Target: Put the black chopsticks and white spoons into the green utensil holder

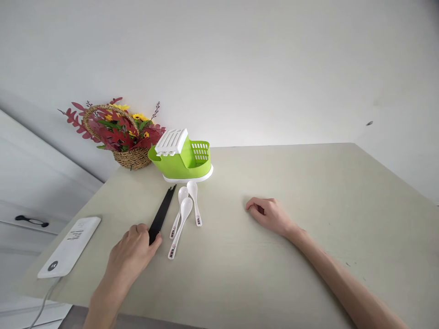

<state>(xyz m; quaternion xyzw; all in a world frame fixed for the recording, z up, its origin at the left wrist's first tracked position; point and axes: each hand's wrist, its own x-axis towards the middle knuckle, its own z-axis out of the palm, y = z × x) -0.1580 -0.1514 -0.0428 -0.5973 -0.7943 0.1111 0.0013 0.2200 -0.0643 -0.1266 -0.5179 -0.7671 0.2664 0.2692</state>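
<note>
Left hand (132,251) pinching flat black plastic chopsticks (162,214) lower left beside three white plastic spoons (185,211), right hand (269,214) loosely curled; firmer end grip advisable.

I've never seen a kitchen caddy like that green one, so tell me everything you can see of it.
The green caddy looks like glossy lime plastic, a rounded tub standing upright on a white base tray. A white slotted insert sits tilted over its left side, and its right inner wall has a grid of small holes. It stands at the far edge of the beige table, close beside the wicker flower basket. Three white spoons lie just in front; neither hand touches it.
</note>
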